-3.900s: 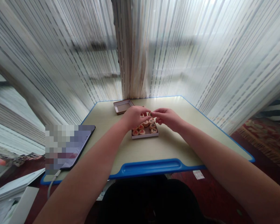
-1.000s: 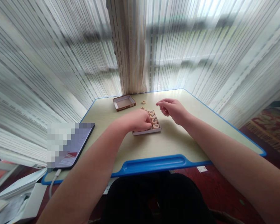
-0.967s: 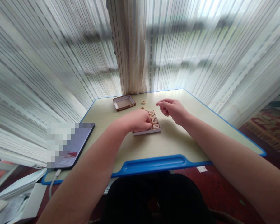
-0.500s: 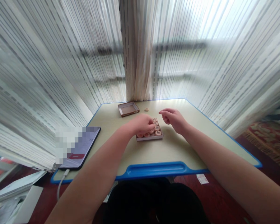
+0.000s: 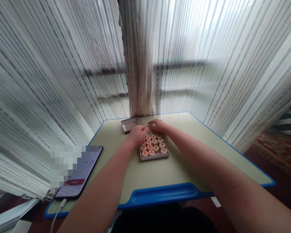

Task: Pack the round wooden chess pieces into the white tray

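Note:
An open box (image 5: 155, 157) holds rows of round wooden Chinese chess pieces (image 5: 154, 142) with red and black characters. My left hand (image 5: 138, 133) is above the box's far left corner, its fingers curled together; anything between them is hidden. Just beyond the far edge, my right hand (image 5: 158, 125) reaches over a loose chess piece (image 5: 150, 126) on the table, fingers spread over it. Whether they touch that piece is hard to see. The box lid (image 5: 129, 125) lies behind my left hand, its hollow side up.
The pale table (image 5: 184, 168) has a blue rim with a tray groove (image 5: 163, 191) along its front. At the left edge lies a tablet (image 5: 83, 174) with a white cable (image 5: 58, 210) plugged in. Striped sheer curtains (image 5: 140, 64) hang behind the table.
My right hand has moved left to the loose piece behind the box. My left hand has drawn back from the pieces toward the far left corner, uncovering them. The view has tilted up slightly.

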`<control>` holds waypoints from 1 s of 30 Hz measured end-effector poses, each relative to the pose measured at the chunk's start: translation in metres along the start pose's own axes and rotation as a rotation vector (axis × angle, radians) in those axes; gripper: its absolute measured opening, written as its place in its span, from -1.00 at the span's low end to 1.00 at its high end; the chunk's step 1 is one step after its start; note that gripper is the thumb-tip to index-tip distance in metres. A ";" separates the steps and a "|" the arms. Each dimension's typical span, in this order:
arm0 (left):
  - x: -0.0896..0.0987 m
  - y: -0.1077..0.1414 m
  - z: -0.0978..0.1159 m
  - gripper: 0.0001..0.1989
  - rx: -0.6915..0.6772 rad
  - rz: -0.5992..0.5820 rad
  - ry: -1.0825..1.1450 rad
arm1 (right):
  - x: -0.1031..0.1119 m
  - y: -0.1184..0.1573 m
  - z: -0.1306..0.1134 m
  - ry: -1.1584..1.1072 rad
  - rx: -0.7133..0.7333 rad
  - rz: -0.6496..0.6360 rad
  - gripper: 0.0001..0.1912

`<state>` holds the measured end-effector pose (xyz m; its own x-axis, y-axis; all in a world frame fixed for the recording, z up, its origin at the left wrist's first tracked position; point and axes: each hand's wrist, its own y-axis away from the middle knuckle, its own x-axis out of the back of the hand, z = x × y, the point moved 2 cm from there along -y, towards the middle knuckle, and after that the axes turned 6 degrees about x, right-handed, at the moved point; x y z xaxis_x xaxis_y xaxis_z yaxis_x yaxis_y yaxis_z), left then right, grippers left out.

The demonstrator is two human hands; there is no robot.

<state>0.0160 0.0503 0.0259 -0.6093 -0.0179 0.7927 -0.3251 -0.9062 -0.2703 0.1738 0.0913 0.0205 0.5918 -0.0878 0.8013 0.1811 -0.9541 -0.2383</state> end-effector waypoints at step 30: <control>-0.006 0.004 0.002 -0.29 -0.115 -0.198 0.024 | 0.023 0.116 -0.051 0.085 0.524 -0.127 -0.94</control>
<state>0.0196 0.0463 0.0213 -0.5420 0.1665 0.8237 -0.5195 -0.8369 -0.1726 0.1687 -0.0356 0.0397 0.4781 -0.0246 0.8779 0.6273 -0.6900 -0.3610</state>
